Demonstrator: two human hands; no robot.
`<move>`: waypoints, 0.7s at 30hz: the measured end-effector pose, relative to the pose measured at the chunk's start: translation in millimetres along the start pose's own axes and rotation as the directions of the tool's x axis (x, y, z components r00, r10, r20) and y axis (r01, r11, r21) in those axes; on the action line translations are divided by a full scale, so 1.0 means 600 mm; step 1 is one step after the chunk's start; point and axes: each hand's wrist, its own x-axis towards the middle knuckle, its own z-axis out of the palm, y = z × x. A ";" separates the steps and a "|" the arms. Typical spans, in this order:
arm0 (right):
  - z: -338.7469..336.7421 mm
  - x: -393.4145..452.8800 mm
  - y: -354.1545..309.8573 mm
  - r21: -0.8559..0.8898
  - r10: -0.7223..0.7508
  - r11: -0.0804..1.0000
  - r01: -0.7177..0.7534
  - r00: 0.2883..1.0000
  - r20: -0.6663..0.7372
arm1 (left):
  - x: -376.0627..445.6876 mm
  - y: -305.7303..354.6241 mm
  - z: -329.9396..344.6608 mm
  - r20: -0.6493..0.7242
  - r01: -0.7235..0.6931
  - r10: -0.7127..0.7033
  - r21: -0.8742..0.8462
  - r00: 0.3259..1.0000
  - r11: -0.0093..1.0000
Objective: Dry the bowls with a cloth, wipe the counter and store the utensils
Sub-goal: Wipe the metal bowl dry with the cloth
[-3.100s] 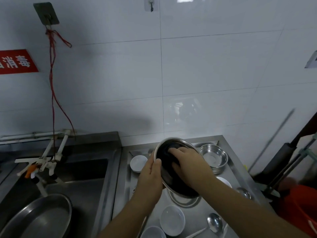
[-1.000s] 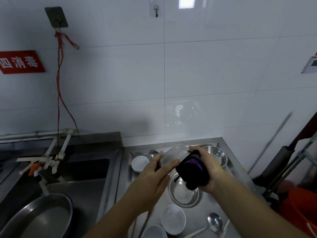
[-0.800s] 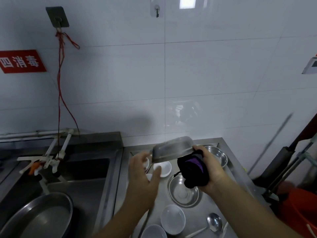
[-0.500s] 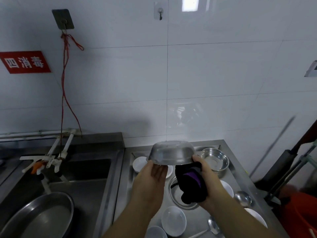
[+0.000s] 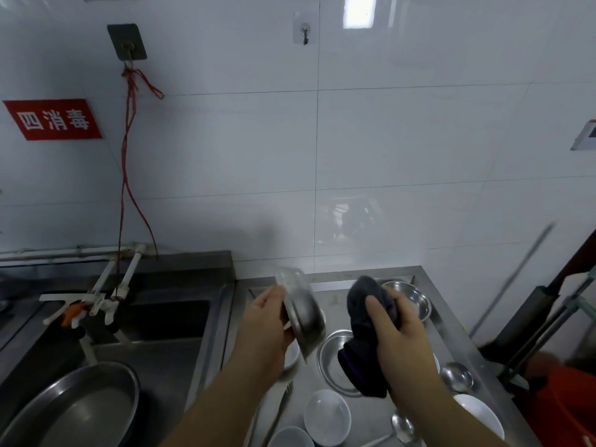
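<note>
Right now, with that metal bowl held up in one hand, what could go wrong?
The left hand alone holds the tilted steel bowl by its rim; if it is wet, that grip might slip, dropping it onto the white dishes below. The dark cloth in the right hand dangles above a shallow steel bowl.

You see a dull silver steel bowl (image 5: 301,312) at centre and a dark grey cloth (image 5: 364,337) with a purple edge beside it. At lower centre sits a white bowl (image 5: 327,417) on the grey steel counter (image 5: 342,287). At upper left, a red sign (image 5: 53,119) bears white characters, and a red string (image 5: 124,175) hangs against white tiles (image 5: 403,140).
</note>
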 end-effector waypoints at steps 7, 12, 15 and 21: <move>0.013 0.013 -0.008 -0.268 -0.664 0.405 0.874 0.483 0.571 | -0.058 -0.003 0.038 0.225 -0.051 0.036 0.060 0.974 0.997; 0.007 0.020 -0.025 -0.318 -0.557 0.476 0.820 0.561 0.612 | -0.074 -0.004 0.029 0.261 -0.106 0.057 0.177 0.964 0.978; 0.008 0.032 -0.049 -0.362 -0.529 0.559 0.746 0.657 0.537 | -0.074 -0.003 0.019 0.323 -0.201 0.117 0.238 0.939 0.950; 0.005 0.067 -0.071 -0.239 -0.337 0.878 0.414 0.891 0.304 | -0.068 0.019 0.000 0.406 -0.301 0.168 0.292 0.898 0.908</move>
